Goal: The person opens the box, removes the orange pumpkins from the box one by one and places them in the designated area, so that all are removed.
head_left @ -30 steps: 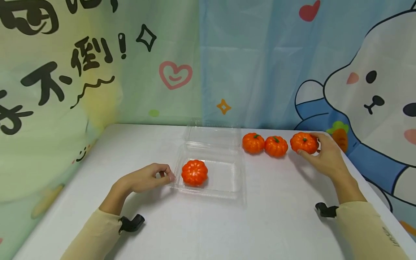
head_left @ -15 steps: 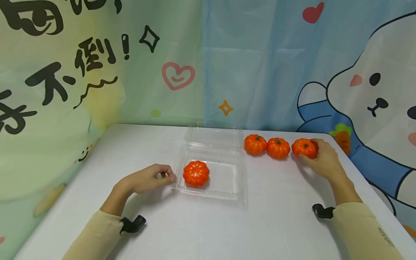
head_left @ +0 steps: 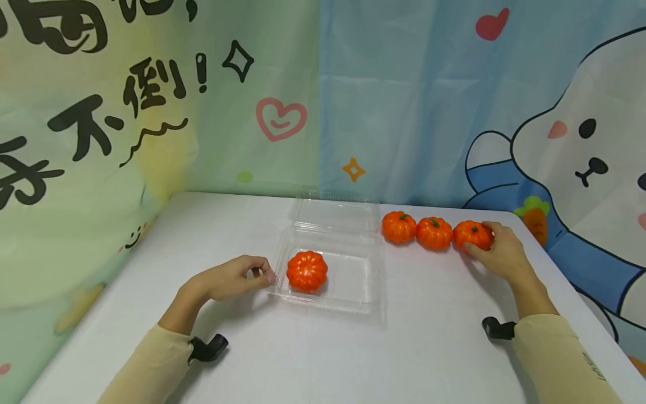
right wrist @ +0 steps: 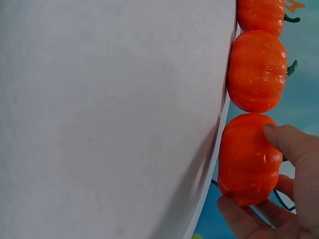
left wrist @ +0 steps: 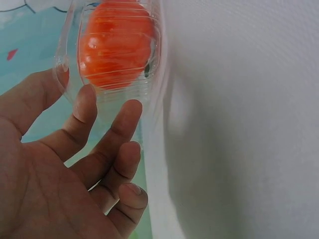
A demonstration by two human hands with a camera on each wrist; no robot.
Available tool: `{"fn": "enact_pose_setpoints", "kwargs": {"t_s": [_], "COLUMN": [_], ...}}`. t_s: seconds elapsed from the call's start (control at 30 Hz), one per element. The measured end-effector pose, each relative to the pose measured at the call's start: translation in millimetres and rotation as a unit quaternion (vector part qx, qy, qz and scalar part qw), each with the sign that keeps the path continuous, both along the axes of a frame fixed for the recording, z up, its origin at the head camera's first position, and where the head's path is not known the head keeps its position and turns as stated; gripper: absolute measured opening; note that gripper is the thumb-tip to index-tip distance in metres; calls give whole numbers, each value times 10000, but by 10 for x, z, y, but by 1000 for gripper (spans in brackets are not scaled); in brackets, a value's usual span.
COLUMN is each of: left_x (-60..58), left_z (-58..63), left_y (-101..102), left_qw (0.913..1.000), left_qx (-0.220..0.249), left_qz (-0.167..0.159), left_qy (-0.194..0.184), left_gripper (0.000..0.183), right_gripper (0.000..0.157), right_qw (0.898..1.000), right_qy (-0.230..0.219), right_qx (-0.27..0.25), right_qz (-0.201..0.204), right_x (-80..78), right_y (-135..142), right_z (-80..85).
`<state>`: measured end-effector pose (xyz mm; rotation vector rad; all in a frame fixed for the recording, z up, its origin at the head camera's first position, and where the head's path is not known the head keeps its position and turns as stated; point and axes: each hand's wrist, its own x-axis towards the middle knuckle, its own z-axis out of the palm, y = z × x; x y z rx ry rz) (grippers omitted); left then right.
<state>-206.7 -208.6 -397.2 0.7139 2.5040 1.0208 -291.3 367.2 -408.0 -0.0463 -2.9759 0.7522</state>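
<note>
Toy pumpkin [head_left: 469, 234] gripped in the right hand [head_left: 506, 255], far right on the white table [head_left: 404, 353]
Probably light, stiff and slick, best held round its sides; left hand [head_left: 229, 279] pinches the clear clamshell [head_left: 353, 275] at its left edge

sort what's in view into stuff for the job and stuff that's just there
Likely in the job:
- held pumpkin, in right hand
- row's middle pumpkin
- row's left pumpkin
- boxed pumpkin
- box, at left hand

Likely just there:
- table
- curtain
- wrist cameras
</note>
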Motion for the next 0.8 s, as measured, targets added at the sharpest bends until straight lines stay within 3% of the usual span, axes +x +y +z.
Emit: {"fn": "enact_pose_setpoints", "kwargs": {"t_s": [0.43, 0.8], "left_x": [-11, -25], "left_z": [-16, -9], "left_y": [-1, -2], "left_qw": [9999, 10000], "left_qx": [62, 40], "left_qz": [-70, -67], "left_qy": [63, -30], "left_gripper": [17, 19], "right_gripper": [79, 81], "right_qw": [9998, 9995], "right_qy": [-85, -38], "right_qx": [166, 118], "right_qz": [122, 293], "right_x": [-38, -67], "right_y": [69, 9], "right_z": [-75, -38]}}
